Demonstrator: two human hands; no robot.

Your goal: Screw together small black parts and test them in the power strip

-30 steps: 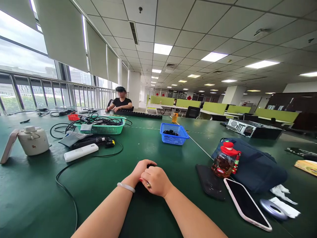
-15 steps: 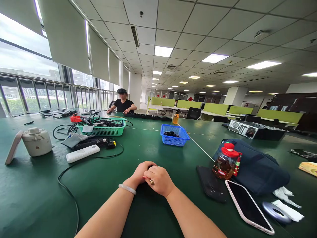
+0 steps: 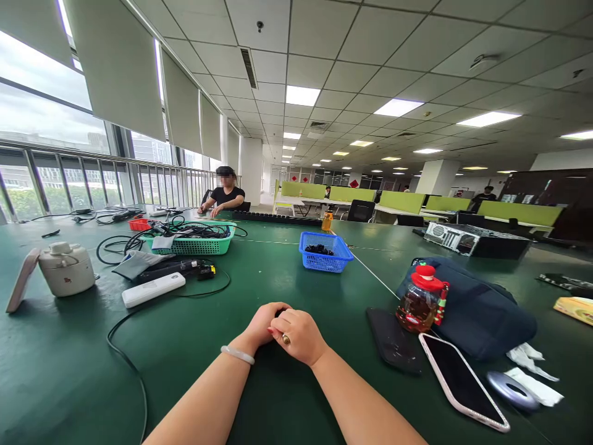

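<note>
My left hand (image 3: 262, 322) and my right hand (image 3: 299, 335) rest together on the green table (image 3: 65, 364), near its front edge. The fingers of both are curled shut and pressed against each other. A small dark thing shows between them, too hidden to name. A pale bangle sits on my left wrist and a ring on my right hand.
A black phone (image 3: 393, 340), a pink-edged phone (image 3: 461, 381), a red-lidded jar (image 3: 422, 300) and a dark bag (image 3: 482, 309) lie at right. A blue basket (image 3: 325, 251) stands ahead, a green basket (image 3: 194, 238) of cables, a white power strip (image 3: 152, 289) and a white pot (image 3: 65, 267) at left. A person sits at the far end.
My hands stay clasped in the same spot; the right hand has turned slightly so its ring shows more. The view has shifted a little.
</note>
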